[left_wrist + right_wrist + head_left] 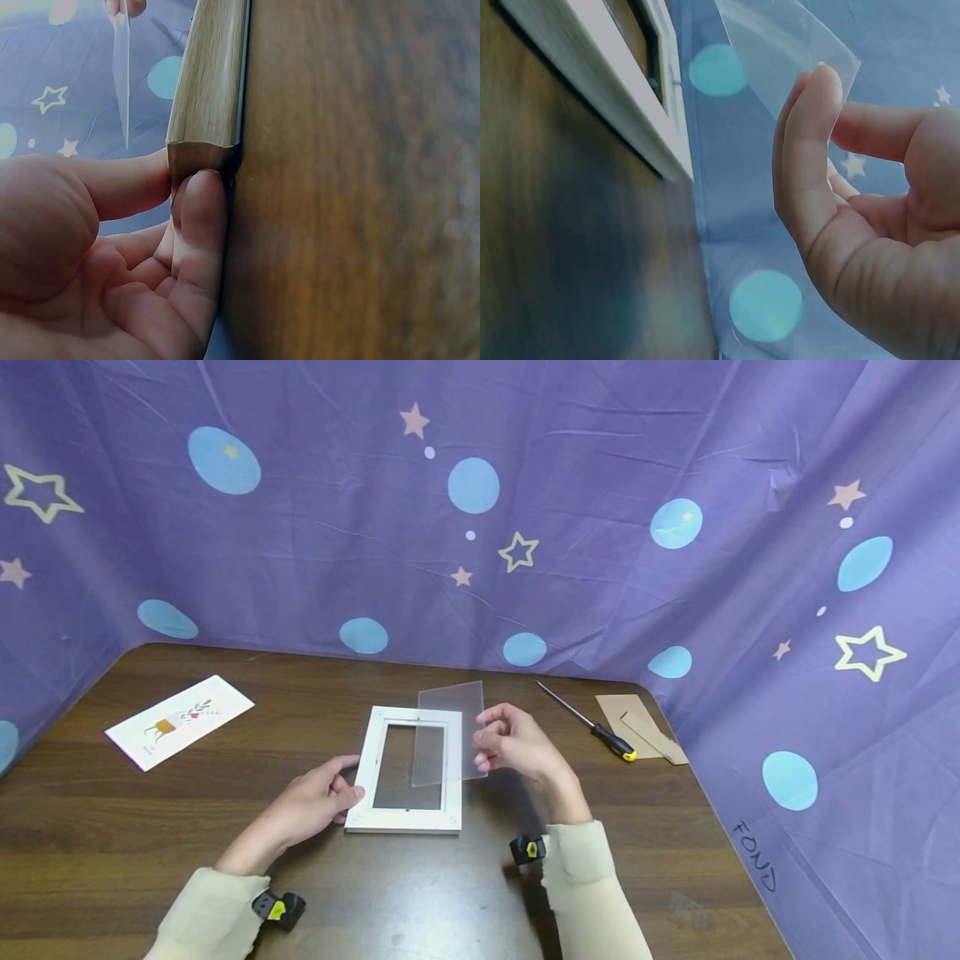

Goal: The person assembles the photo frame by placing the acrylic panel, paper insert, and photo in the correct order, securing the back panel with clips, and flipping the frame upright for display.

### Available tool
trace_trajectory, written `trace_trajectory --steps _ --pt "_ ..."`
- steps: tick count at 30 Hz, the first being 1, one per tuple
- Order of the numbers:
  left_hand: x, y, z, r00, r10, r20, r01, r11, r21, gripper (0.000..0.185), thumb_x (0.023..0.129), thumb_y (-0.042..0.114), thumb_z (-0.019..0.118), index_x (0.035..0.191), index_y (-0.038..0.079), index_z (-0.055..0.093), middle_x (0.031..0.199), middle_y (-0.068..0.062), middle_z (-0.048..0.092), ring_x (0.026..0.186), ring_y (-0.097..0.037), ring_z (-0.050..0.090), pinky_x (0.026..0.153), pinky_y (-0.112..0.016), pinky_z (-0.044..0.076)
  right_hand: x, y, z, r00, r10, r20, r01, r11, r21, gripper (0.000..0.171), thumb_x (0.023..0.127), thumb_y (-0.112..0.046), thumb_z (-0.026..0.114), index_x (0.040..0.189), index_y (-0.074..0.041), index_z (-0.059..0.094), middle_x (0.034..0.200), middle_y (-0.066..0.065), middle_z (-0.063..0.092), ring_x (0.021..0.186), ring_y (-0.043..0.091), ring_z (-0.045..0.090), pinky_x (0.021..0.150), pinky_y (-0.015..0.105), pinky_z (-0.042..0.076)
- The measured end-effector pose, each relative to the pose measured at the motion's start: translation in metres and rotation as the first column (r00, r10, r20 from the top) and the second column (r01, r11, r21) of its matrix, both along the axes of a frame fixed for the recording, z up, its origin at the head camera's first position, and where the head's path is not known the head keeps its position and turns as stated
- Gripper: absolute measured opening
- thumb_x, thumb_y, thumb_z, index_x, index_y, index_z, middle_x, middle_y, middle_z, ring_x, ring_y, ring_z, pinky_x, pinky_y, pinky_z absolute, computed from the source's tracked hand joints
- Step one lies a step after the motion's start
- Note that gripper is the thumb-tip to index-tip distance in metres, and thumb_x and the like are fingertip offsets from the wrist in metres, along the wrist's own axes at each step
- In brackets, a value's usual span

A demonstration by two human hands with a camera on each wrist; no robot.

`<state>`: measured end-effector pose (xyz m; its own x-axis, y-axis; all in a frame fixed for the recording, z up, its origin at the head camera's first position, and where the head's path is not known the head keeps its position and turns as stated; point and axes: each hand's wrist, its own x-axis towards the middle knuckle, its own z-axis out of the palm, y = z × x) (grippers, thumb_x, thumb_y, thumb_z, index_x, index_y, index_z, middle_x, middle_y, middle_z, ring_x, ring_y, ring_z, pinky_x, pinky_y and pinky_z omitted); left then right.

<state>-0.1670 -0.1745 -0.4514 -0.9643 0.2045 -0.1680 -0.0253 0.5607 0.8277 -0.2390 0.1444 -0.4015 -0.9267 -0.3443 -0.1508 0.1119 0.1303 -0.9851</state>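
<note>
A white picture frame (408, 768) lies flat on the brown wooden table (150, 827). My left hand (351, 781) holds its near left corner, thumb on the left edge and a finger against the corner. In the left wrist view the frame's edge (206, 82) meets that fingertip. My right hand (483, 739) pinches a clear plastic sheet (446, 731) by its right edge. The sheet hangs tilted just above the frame's opening. The right wrist view shows the sheet (780, 45) between thumb and fingers (814, 112), with the frame (607, 82) off to the left.
A printed card (180, 720) lies at the table's left. A screwdriver (588, 722) with a black and yellow handle and brown backing boards (637, 722) lie at the right. A purple star-patterned cloth (480, 527) surrounds the table.
</note>
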Motion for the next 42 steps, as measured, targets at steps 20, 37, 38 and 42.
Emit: trace_trajectory --steps 20,37,38,42 --pt "0.000 -0.001 0.001 1.000 -0.001 -0.001 0.001 1.000 0.009 0.064 0.106 0.020 0.065 0.157 -0.008 0.039 0.094 -0.008 0.064 0.079 -0.019 0.065 0.073 -0.034 0.055 0.010 -0.041 -0.028 0.999 0.047 0.024 -0.044 0.995 -0.086 0.040 0.099 0.007 0.064 0.133 0.012 0.045 0.089 0.011 0.062 0.066 0.016 0.069 0.066 0.030 0.065" --pt "0.000 -0.002 0.001 1.000 0.008 0.013 -0.008 1.000 0.006 0.064 0.106 0.020 0.065 0.157 -0.007 0.038 0.095 -0.008 0.063 0.081 -0.019 0.064 0.074 -0.032 0.056 0.011 -0.049 -0.037 0.995 0.075 0.066 -0.071 0.996 -0.061 0.039 0.098 0.009 0.063 0.131 0.012 0.042 0.088 0.012 0.063 0.063 0.017 0.069 0.065 0.032 0.066" --pt "0.000 -0.002 0.001 1.000 0.008 0.014 -0.008 1.000 0.005 0.064 0.106 0.021 0.065 0.157 -0.007 0.038 0.095 -0.008 0.063 0.081 -0.019 0.064 0.074 -0.033 0.056 0.011 -0.049 -0.037 0.995 0.074 0.069 -0.070 0.996 -0.059 0.039 0.098 0.009 0.063 0.131 0.012 0.043 0.088 0.011 0.063 0.063 0.016 0.069 0.065 0.032 0.066" --pt "-0.001 -0.001 0.000 1.000 0.005 0.017 -0.005 1.000 0.001 0.065 0.107 0.022 0.064 0.158 -0.007 0.037 0.095 -0.008 0.063 0.081 -0.019 0.064 0.074 -0.034 0.055 0.012 -0.049 -0.037 0.994 0.069 0.080 -0.065 0.997 -0.049 0.039 0.098 0.009 0.063 0.131 0.011 0.043 0.087 0.010 0.062 0.063 0.017 0.068 0.065 0.032 0.066"
